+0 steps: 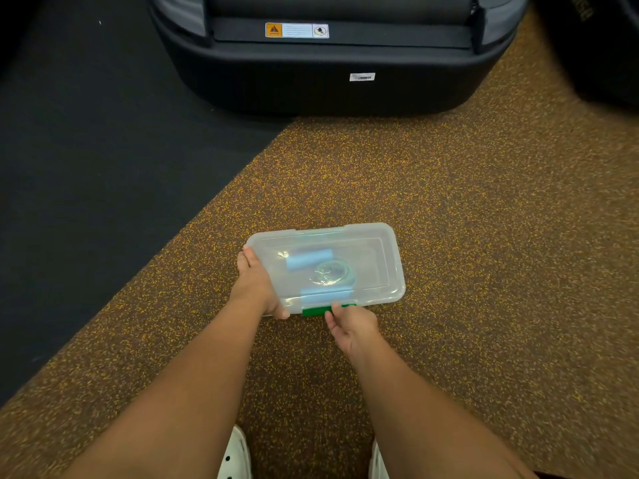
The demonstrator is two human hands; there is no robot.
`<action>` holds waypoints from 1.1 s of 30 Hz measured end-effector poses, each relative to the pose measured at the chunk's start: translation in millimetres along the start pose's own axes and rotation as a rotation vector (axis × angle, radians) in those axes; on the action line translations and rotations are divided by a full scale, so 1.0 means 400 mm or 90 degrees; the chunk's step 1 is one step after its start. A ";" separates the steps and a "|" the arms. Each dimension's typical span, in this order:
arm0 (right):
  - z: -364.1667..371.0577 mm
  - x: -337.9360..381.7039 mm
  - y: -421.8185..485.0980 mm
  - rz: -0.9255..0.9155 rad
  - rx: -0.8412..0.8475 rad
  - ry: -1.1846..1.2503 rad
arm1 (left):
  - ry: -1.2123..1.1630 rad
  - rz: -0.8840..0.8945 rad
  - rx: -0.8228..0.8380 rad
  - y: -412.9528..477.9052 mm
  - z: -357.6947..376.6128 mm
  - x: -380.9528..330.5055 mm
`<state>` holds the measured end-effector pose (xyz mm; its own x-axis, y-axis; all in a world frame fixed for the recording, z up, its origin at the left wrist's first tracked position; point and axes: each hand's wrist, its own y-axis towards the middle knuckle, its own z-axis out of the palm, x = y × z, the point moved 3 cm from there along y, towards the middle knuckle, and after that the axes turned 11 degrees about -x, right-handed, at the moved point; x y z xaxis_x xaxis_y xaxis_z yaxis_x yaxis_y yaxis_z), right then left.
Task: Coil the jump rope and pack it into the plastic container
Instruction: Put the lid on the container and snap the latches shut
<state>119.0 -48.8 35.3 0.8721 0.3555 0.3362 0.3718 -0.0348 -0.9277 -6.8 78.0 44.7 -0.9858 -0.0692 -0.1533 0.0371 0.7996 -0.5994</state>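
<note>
We see a speckled brown-and-yellow floor [484, 236] meeting a black mat [86, 150] along a diagonal edge. On the speckled part lies the lidded clear container [387, 267] — beyond it a big dark machine base [311, 84], and two white shoes [237, 458] nearest us.

Loads of open floor around the box

Speckled floor [449, 219] is bare right of the plastic container [387, 271]; a big black machine base [311, 81] blocks the far side.
</note>
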 end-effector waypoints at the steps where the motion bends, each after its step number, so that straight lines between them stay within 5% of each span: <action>1: -0.003 -0.004 0.000 0.010 0.013 0.011 | 0.001 0.001 -0.001 -0.001 0.000 0.000; 21: 0.040 -0.020 0.015 -0.058 -0.058 -0.047 | 0.007 0.001 -0.006 0.000 0.001 0.000; 29: 0.030 0.034 0.010 -0.102 -0.044 -0.441 | 0.043 -0.005 0.003 0.005 -0.001 -0.009; 33: 0.021 0.090 0.024 -0.263 -0.079 -0.667 | 0.059 0.001 0.011 0.011 -0.005 -0.017</action>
<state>151.4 -28.4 37.1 0.0008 0.9663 0.2572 0.6499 0.1950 -0.7346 -0.2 83.2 44.9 -0.9967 -0.0114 -0.0809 0.0408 0.7888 -0.6132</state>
